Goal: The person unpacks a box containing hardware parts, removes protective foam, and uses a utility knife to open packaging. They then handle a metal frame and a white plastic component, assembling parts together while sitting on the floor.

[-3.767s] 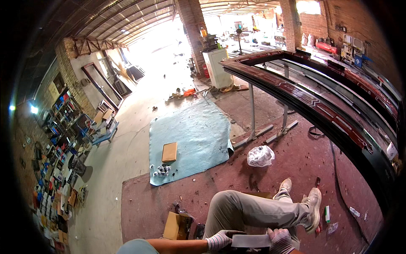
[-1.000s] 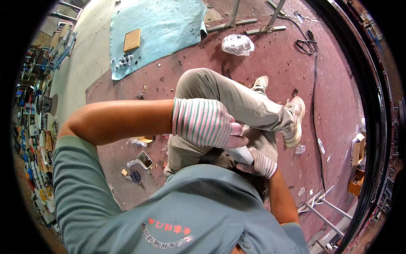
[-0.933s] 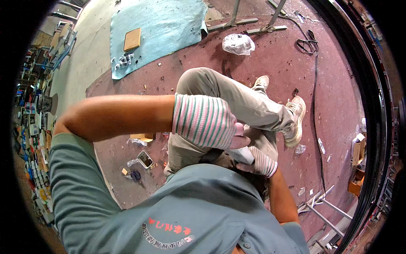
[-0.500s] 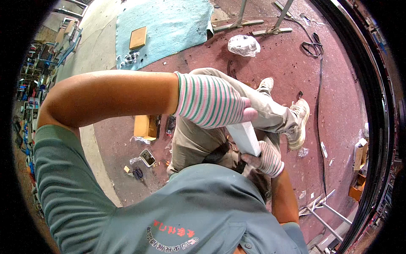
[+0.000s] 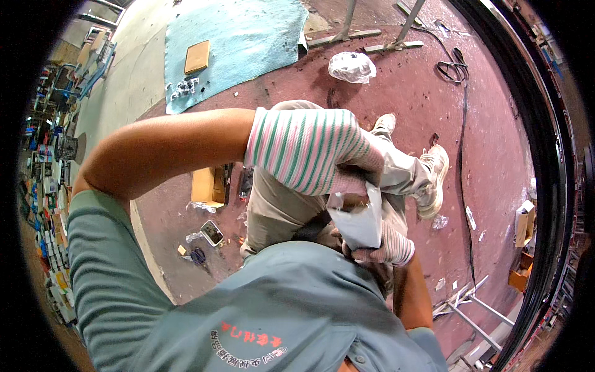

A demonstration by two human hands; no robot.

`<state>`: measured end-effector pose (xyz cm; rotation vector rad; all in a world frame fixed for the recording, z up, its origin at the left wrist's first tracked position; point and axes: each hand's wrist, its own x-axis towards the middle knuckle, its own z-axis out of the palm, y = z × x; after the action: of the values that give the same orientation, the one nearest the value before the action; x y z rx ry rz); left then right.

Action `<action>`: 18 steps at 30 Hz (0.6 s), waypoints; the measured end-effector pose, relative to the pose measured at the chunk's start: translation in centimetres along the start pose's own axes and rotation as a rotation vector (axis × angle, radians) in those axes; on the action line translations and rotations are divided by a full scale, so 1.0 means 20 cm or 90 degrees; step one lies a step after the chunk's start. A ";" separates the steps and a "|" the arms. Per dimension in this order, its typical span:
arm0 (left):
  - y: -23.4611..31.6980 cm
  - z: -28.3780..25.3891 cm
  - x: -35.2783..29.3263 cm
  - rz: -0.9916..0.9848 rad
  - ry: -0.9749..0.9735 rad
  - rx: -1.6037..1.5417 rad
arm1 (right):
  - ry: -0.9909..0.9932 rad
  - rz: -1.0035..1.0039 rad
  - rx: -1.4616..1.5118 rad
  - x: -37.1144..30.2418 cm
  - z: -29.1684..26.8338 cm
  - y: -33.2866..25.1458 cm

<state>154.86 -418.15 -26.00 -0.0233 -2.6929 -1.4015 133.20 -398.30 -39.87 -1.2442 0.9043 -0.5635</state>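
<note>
A narrow white carton [image 5: 362, 226] is held over my lap, tilted, its upper end parted and showing brown inside. My left hand [image 5: 322, 152], in a pink, green and white striped knit glove, reaches across from the left. Its fingers curl closed at the carton's upper end, and the fingertips are partly hidden. From below, my right hand [image 5: 390, 245], in the same kind of glove, is wrapped round the carton's lower end. Light trousers and white shoes [image 5: 437, 177] show beyond the hands.
An open cardboard box [image 5: 207, 188] and a small tub [image 5: 212, 233] stand on the reddish floor at left. A blue mat [image 5: 248, 56] lies farther off, beside a clear plastic bag [image 5: 352, 67]. At right run a dark strap [image 5: 462, 155] and a metal frame [image 5: 477, 304].
The white carton has turned and its upper end now shows an opening. My left hand has rolled over, bending its fingers down at that end. My right hand keeps its hold.
</note>
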 end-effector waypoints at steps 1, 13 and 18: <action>0.02 0.01 -0.01 -0.022 -0.020 -0.061 | -0.016 -0.017 -0.032 0.01 0.00 -0.02; -0.10 0.04 0.01 -0.269 0.019 -0.192 | 0.166 0.002 -0.035 0.05 0.00 -0.09; -0.20 0.08 -0.07 -0.230 0.064 -0.031 | 0.397 -0.088 -0.193 0.07 0.00 0.03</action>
<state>155.90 -419.21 -30.32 0.5402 -2.6718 -1.5079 133.89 -399.21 -40.80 -1.4358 1.4713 -0.9835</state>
